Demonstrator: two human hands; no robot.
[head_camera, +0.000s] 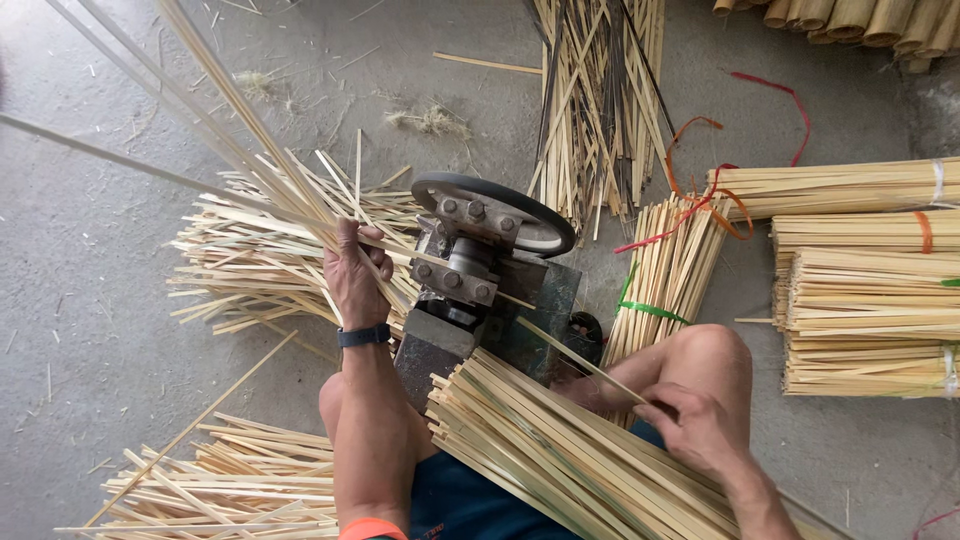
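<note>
**Bamboo strips fed through a floor machine**

Across the lap lies a bundle of bamboo strips (560, 450), its lower end cut off by the frame. Part of the machine (480, 290) hides behind it. Right hand (690, 425), fingers curled, pinches one strip (580, 362) leading into the machine. Left hand (355, 275), arm outstretched, clenches a sheaf of long strips (230, 120) fanning up-left.

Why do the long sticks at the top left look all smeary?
In the head view, the strips rising from the left hand look blurred and streaky, unlike the sharp tied bundles. Light there is soft and even, with faint shadows and no glare on the machine's wheel.
</note>
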